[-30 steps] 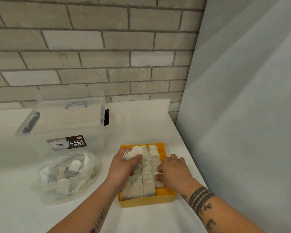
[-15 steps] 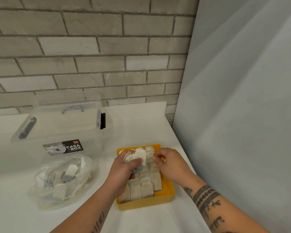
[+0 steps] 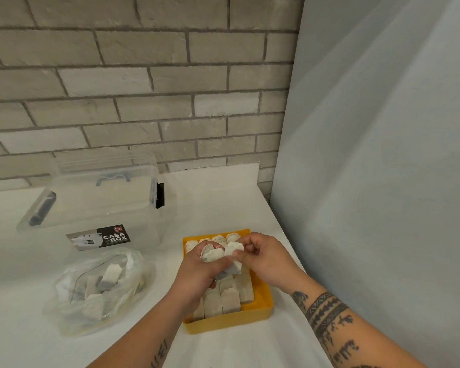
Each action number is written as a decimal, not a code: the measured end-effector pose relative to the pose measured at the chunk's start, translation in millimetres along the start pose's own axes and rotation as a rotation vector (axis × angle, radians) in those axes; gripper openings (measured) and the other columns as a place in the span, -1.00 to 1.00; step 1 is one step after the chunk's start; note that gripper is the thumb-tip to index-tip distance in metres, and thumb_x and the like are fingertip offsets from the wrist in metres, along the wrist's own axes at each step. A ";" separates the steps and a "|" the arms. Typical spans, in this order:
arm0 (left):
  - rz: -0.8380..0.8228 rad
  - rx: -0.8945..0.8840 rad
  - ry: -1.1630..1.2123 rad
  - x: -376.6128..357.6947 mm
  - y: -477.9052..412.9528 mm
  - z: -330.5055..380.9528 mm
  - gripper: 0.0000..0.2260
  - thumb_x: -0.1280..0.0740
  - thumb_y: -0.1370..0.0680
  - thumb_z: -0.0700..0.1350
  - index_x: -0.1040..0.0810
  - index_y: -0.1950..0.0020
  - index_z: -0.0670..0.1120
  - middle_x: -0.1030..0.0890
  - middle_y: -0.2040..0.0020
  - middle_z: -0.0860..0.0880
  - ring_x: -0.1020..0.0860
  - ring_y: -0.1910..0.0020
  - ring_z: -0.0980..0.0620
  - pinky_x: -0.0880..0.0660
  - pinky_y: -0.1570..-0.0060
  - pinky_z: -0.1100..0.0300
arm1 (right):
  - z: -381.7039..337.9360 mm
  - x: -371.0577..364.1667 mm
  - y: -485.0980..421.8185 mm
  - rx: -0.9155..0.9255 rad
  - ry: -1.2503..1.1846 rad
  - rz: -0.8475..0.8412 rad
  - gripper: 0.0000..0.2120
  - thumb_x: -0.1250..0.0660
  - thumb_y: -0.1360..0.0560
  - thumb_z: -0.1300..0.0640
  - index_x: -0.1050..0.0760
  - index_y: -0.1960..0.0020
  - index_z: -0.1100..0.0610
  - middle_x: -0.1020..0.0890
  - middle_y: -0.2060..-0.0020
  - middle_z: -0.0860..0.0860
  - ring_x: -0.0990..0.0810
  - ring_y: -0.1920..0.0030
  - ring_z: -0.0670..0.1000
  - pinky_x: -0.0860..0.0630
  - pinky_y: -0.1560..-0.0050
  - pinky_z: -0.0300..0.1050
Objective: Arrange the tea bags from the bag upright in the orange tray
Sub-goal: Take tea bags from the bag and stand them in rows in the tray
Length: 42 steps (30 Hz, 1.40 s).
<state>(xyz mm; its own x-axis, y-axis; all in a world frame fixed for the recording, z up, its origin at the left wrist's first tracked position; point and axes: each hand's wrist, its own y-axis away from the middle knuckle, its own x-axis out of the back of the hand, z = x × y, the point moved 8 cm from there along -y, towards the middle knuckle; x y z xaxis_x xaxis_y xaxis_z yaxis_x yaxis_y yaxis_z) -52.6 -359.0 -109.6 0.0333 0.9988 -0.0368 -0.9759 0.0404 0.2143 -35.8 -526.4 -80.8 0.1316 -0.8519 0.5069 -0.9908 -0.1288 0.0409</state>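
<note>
Head view: both hands meet just above the orange tray [image 3: 260, 313], which sits on the white counter [image 3: 223, 203] near its right edge. The left hand [image 3: 197, 269] is curled round a small bunch of tea bags [image 3: 212, 255], holding them over the tray's middle. The right hand [image 3: 267, 257] pinches a single tea bag [image 3: 234, 251] at the bunch's right side with thumb and fingertips. Below, upright rows [image 3: 230, 301] already fill most of the tray, with bare orange floor showing along the near right side. More tea bags lie loose in the plastic bag [image 3: 96, 290] to the left, in front of a clear box [image 3: 101, 208].

The step in hand looks like peeling one tea bag off the bunch to stand it in the tray. Doing it well likely means:

- Draw it away sideways, slowly, so no string or tag (too small to make out here) drags its neighbours along.
- Keep the left grip firm but light, since the paper crushes easily.
- Turn the tea bag pointed end up before lowering it.
- Slide it down flat against the last standing one in the open right-hand space.
- Let go only once it leans on a neighbour or the tray wall, or it may flop over and tip the row.
</note>
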 end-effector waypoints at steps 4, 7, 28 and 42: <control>-0.017 -0.001 -0.028 -0.3 3.3 -0.5 -0.81 -0.56 -0.45 -0.19 -0.59 0.03 -0.07 -0.65 0.22 -0.06 -0.52 0.33 0.04 -0.39 0.43 0.20 | -8.1 -4.4 1.8 0.040 0.054 -0.056 -0.93 -0.47 -0.50 0.04 -0.66 0.01 -0.02 -0.70 0.16 0.04 -0.65 0.14 0.03 -0.60 0.00 0.01; 0.022 -0.006 -0.066 8.7 4.5 -1.9 -0.82 -0.55 -0.46 -0.16 -0.61 0.02 -0.08 -0.66 0.20 -0.13 -0.54 0.29 0.01 -0.42 0.42 0.19 | -7.5 0.7 1.9 0.023 0.081 -0.046 -0.95 -0.47 -0.49 0.02 -0.62 0.09 -0.03 -0.69 0.18 0.03 -0.65 0.13 0.05 -0.59 0.03 0.00; 0.160 -0.028 -0.102 34.6 8.6 -5.9 -0.82 -0.54 -0.47 -0.14 -0.60 0.01 -0.06 -0.70 0.15 -0.20 -0.58 0.35 0.07 -0.45 0.42 0.19 | 11.4 -21.4 26.3 0.039 0.887 -0.214 -0.74 -0.31 -0.59 -0.11 -0.60 -0.22 -0.08 -0.57 -0.08 0.04 -0.52 -0.09 0.08 -0.45 -0.18 -0.04; 0.176 -0.030 -0.109 34.9 7.6 -7.9 -0.84 -0.55 -0.47 -0.13 -0.61 0.03 -0.01 -0.71 0.11 -0.20 -0.57 0.34 0.07 -0.45 0.42 0.20 | 18.1 -17.0 28.0 0.093 0.959 -0.214 -0.76 -0.53 -0.38 -0.06 -0.58 0.01 -0.06 -0.10 -0.60 -0.05 0.09 -0.58 0.15 -0.10 -0.47 0.15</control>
<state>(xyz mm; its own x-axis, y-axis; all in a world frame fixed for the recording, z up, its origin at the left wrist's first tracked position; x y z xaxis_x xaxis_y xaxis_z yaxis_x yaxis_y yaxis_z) -60.6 -324.0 -116.9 -0.1166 0.9876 0.1047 -0.9747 -0.1341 0.1788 -65.2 -524.7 -103.9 0.1872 -0.0390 0.9815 -0.9372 -0.3063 0.1666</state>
